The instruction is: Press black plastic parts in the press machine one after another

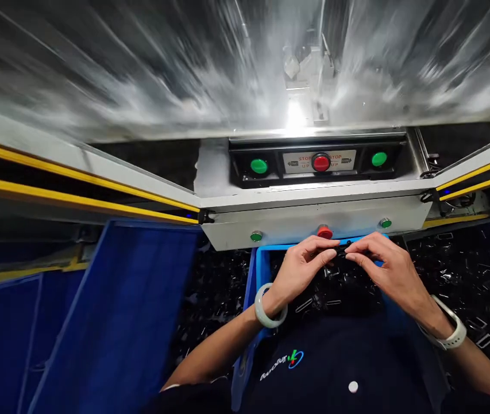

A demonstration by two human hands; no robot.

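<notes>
Your left hand (300, 270) and right hand (385, 270) pinched a small black part (343, 250) between them, just over a blue bin (262, 267); black metal clips (451, 276) lay heaped nearby, beneath a red button (324, 232).

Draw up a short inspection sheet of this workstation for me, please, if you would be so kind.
surface: blue plastic crate under the hands, below a grey steel machine front.
job's things: small dark part, pinched between both hands; its shape is unclear.
clutter: dark bent metal pieces heaped to the right, with more in the crate.
grippers: left hand with pale bangle; right hand with white wristband.
cables: dark coiled wires at the panel's right end.
surroundings: red stop button, yellow-striped rail, blue sloped panel.
</notes>
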